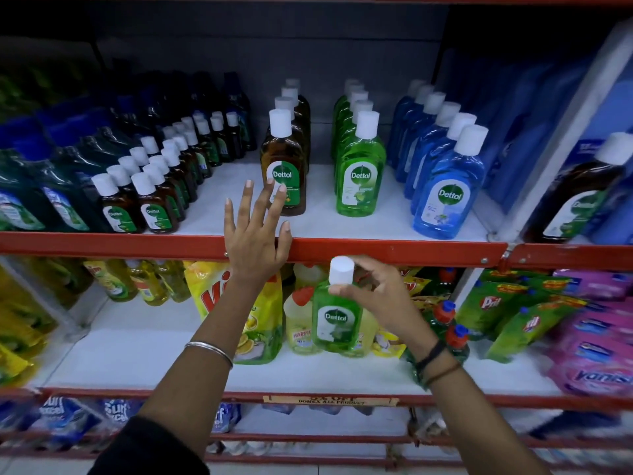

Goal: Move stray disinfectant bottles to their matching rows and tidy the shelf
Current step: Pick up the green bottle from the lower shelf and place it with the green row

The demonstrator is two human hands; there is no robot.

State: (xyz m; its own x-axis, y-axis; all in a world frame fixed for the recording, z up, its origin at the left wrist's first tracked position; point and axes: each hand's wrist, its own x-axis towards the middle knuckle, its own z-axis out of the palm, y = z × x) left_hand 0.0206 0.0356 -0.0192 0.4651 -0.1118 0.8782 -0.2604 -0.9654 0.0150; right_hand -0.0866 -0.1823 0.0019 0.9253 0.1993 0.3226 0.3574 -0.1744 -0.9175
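Note:
My right hand [373,289] grips a green Dettol bottle [337,320] by its neck under the white cap, holding it upright below the red shelf edge [394,252]. On the shelf above stand three rows running front to back: brown bottles [284,166], green bottles [359,173] and blue bottles [445,197]. My left hand [255,231] is open with fingers spread, its palm over the red edge and its fingertips just in front of the front brown bottle. Whether they touch it I cannot tell.
Small brown bottles [137,204] and dark refill pouches [37,197] fill the shelf's left. A large brown bottle [579,197] and blue packs stand at the right. Yellow pouches [239,313], dishwash bottles and green and pink packs sit on the lower shelf.

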